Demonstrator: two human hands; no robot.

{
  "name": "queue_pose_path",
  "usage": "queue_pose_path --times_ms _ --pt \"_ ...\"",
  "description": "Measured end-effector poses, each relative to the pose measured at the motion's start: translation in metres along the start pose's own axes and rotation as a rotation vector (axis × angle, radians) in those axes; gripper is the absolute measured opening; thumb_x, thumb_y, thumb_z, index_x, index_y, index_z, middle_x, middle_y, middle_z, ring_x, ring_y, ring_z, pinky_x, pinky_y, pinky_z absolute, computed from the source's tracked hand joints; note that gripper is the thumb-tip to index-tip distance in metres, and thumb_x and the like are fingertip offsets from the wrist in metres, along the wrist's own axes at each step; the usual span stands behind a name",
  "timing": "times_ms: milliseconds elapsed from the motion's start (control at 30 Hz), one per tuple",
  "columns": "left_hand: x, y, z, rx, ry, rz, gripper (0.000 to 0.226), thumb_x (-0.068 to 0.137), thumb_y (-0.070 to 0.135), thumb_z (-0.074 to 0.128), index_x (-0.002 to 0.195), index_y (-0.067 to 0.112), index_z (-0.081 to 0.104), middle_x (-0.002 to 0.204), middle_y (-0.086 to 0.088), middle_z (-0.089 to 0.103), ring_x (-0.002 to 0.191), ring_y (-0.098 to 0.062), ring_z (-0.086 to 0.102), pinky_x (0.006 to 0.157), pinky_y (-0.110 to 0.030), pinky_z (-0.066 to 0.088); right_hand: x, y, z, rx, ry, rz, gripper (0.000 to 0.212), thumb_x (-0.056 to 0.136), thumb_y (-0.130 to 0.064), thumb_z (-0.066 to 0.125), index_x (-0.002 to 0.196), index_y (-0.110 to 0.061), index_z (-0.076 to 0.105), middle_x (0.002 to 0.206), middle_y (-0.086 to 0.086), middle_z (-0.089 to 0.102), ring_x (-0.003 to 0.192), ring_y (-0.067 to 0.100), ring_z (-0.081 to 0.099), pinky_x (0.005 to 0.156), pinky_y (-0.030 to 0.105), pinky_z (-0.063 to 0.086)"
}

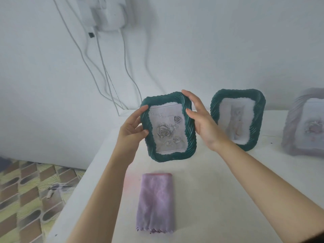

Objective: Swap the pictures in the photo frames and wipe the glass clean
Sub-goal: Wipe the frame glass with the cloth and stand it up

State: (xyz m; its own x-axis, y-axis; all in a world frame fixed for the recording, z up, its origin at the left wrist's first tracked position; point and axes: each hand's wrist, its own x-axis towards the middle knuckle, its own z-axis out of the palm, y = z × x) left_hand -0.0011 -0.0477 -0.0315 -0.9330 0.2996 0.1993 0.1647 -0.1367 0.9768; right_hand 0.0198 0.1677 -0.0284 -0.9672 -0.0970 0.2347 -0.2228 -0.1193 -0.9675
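Note:
I hold a dark green twisted-rope photo frame [172, 156] upright above the white table, its rose picture facing me. My left hand [134, 126] grips its left edge and my right hand [201, 120] grips its upper right edge. A second green frame [259, 109] with a pale picture stands on the table just to the right, behind my right hand. A pale lilac frame [291, 127] stands at the far right, blurred. A folded lilac cloth [156, 202] lies flat on the table below the held frame.
The white table [219, 181] reaches the white wall at the back; its left edge drops to a patterned floor [26, 190]. White cables [105, 71] hang down the wall from a mounted device [108, 13] at the upper left.

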Motion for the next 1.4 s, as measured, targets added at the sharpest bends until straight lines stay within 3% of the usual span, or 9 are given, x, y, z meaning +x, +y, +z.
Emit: queue_pose_path --times_ms 333,467,667,800,933,1033,1100,1267,1400 --pt "0.031 -0.029 -0.01 0.012 0.073 -0.047 0.076 0.077 -0.028 0.036 0.11 0.035 0.063 0.118 0.002 0.062 0.095 -0.017 0.059 0.075 -0.026 0.051 0.039 0.035 -0.005 0.01 0.012 0.049 0.045 0.089 -0.026 0.036 0.129 -0.044 0.044 0.146 -0.009 0.039 0.137 0.012 0.031 0.116 0.047 0.016" --pt "0.034 -0.032 -0.011 -0.01 0.056 -0.068 0.067 0.067 -0.012 0.046 0.106 0.039 0.066 0.117 0.005 0.063 0.094 -0.015 0.06 0.076 -0.026 0.051 0.036 0.04 -0.005 0.015 0.045 0.012 0.045 0.09 -0.021 0.034 0.13 -0.04 0.045 0.145 -0.007 0.04 0.136 0.013 0.033 0.116 0.046 0.017" --pt "0.039 -0.032 -0.01 -0.026 0.004 -0.078 0.066 0.065 -0.011 0.045 0.112 0.031 0.063 0.124 0.0 0.06 0.098 -0.015 0.06 0.078 -0.025 0.05 0.026 0.043 -0.002 -0.002 0.116 -0.026 0.047 0.088 -0.02 0.035 0.132 -0.037 0.043 0.148 -0.008 0.035 0.14 0.012 0.024 0.117 0.046 0.014" --pt "0.04 -0.03 -0.008 -0.037 0.005 -0.093 0.065 0.065 -0.011 0.044 0.115 0.026 0.06 0.12 0.001 0.061 0.092 -0.011 0.062 0.073 -0.02 0.05 0.02 0.035 0.001 -0.038 0.122 -0.003 0.047 0.09 -0.021 0.036 0.133 -0.039 0.039 0.148 -0.017 0.032 0.139 0.002 0.023 0.118 0.042 0.013" --pt "0.038 -0.028 -0.007 -0.032 0.014 -0.106 0.07 0.067 -0.019 0.042 0.115 0.028 0.061 0.12 0.001 0.061 0.094 -0.014 0.06 0.07 -0.019 0.05 0.011 0.027 0.005 -0.188 0.138 0.0 0.047 0.099 -0.016 0.033 0.142 -0.036 0.027 0.14 -0.033 0.031 0.12 -0.027 0.025 0.114 0.021 0.018" --pt "0.032 -0.025 0.001 0.06 0.06 -0.084 0.075 0.071 -0.022 0.041 0.117 0.035 0.059 0.137 0.005 0.048 0.123 -0.015 0.046 0.09 -0.019 0.043 -0.006 0.026 0.002 -0.366 0.265 0.004 0.048 0.097 -0.02 0.041 0.138 -0.044 0.032 0.128 -0.006 0.052 0.112 -0.009 0.044 0.1 0.018 0.035" --pt "0.022 -0.02 0.015 0.255 0.142 -0.024 0.074 0.072 -0.017 0.046 0.111 0.044 0.059 0.144 0.012 0.033 0.133 -0.005 0.029 0.094 -0.005 0.03 -0.025 0.028 -0.005 -0.483 0.353 -0.085 0.048 0.093 -0.016 0.047 0.134 -0.041 0.04 0.118 -0.007 0.055 0.107 0.001 0.05 0.096 0.024 0.041" --pt "-0.005 -0.021 0.074 0.567 0.152 0.357 0.057 0.079 -0.01 0.048 0.114 0.035 0.059 0.132 0.008 0.045 0.125 0.003 0.037 0.098 -0.004 0.028 -0.075 0.029 -0.043 -0.757 0.75 -0.373 0.04 0.085 -0.01 0.046 0.124 -0.016 0.054 0.115 -0.006 0.055 0.11 0.015 0.05 0.098 0.034 0.04" --pt "-0.004 -0.035 0.123 0.491 -0.1 0.307 0.064 0.084 -0.009 0.046 0.127 0.039 0.046 0.125 0.02 0.047 0.115 -0.001 0.047 0.094 -0.011 0.036 -0.09 0.03 -0.077 -0.784 0.935 -0.188 0.051 0.085 -0.009 0.045 0.135 -0.018 0.041 0.137 0.002 0.045 0.128 0.015 0.036 0.108 0.028 0.024"
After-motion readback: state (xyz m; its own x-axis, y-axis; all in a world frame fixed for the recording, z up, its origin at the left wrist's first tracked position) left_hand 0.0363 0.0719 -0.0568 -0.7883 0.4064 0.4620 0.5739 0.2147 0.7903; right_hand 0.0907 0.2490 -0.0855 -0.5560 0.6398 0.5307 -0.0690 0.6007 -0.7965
